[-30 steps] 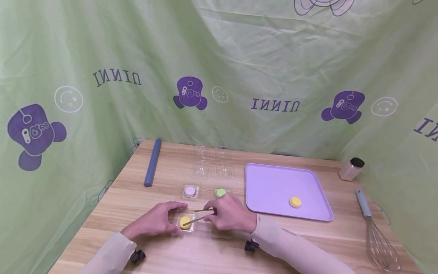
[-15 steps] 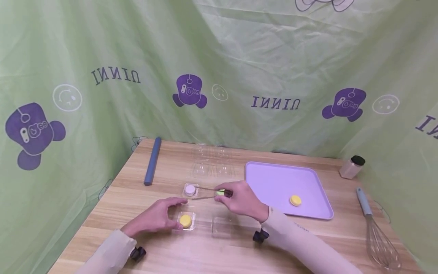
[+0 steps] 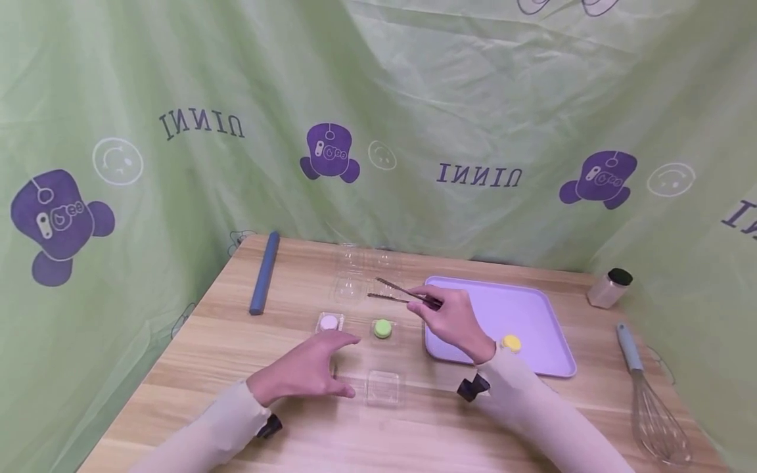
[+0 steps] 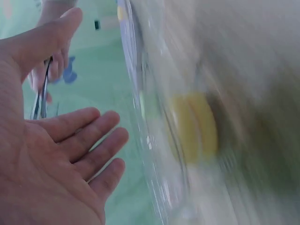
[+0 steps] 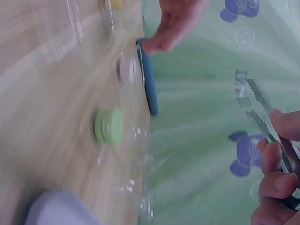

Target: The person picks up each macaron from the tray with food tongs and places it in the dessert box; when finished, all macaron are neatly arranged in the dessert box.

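Note:
My right hand (image 3: 455, 318) holds a pair of metal tongs (image 3: 408, 291) above the left part of the purple tray (image 3: 485, 312). The serrated tips stand apart with nothing between them. My left hand (image 3: 307, 369) hovers over the table, fingers loosely extended and holding nothing. Below it, a yellow macaron (image 4: 194, 129) in a clear plastic base shows blurred in the left wrist view; the hand hides it from the head view. A green macaron (image 3: 382, 328) and a pale pink macaron (image 3: 328, 322) sit in clear bases beyond. A clear base (image 3: 383, 389) without a macaron lies right of my left hand.
On the tray lies another yellow macaron (image 3: 511, 343). Clear plastic lids (image 3: 349, 289) stand at the back. A blue rod (image 3: 264, 272) lies at left. On the right are a whisk (image 3: 650, 407) and a jar with a black lid (image 3: 609, 289).
My right hand has drawn the tongs away from the front yellow macaron, back and right over the tray. My left hand has left that macaron's base and shifted right and a little up in the view.

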A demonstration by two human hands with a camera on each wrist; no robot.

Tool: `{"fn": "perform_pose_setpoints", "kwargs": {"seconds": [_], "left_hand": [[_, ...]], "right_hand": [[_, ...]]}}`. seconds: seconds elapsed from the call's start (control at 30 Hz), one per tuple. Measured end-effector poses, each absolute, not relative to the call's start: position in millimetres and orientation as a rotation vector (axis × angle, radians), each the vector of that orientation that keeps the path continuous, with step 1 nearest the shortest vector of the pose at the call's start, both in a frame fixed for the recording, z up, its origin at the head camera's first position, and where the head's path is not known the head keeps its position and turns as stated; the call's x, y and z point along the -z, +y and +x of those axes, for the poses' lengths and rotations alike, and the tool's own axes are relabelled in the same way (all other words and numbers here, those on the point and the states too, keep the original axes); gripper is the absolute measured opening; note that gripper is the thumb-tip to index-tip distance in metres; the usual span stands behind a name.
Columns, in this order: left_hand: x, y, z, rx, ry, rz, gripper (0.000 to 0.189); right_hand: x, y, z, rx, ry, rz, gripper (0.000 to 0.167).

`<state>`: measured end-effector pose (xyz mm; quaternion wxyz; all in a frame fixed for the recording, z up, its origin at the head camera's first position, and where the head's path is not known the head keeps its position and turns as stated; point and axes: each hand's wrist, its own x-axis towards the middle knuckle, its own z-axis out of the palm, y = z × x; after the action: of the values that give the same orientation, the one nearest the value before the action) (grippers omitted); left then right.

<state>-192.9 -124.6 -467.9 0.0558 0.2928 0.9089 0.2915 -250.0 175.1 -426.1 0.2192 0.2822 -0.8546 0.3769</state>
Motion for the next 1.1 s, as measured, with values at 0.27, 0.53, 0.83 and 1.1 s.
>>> {"fn": "perform_pose_setpoints", "kwargs": {"seconds": [0.27, 0.53, 0.83, 1.1], "left_hand": [[472.0, -102.6, -188.0, -0.715, 2.761, 0.961, 0.096], [474.7, -93.2, -182.7, -0.621, 2.756, 1.0, 0.097], [478.7, -85.4, -184.1, -0.618, 2.75, 1.026, 0.09], [481.1, -83.3, -185.3, -0.627, 2.768, 1.044, 0.082]], "right_hand": [[426.4, 205.7, -259.8, -0.999, -2.341, 0.579, 0.02], [427.6, 238.2, -265.5, -1.009, -2.375, 0.395, 0.02], [429.7, 270.3, -263.5, -0.955, -2.413, 0.27, 0.023], [430.1, 297.0, -257.0, -0.954, -2.412, 0.166, 0.025]]}}
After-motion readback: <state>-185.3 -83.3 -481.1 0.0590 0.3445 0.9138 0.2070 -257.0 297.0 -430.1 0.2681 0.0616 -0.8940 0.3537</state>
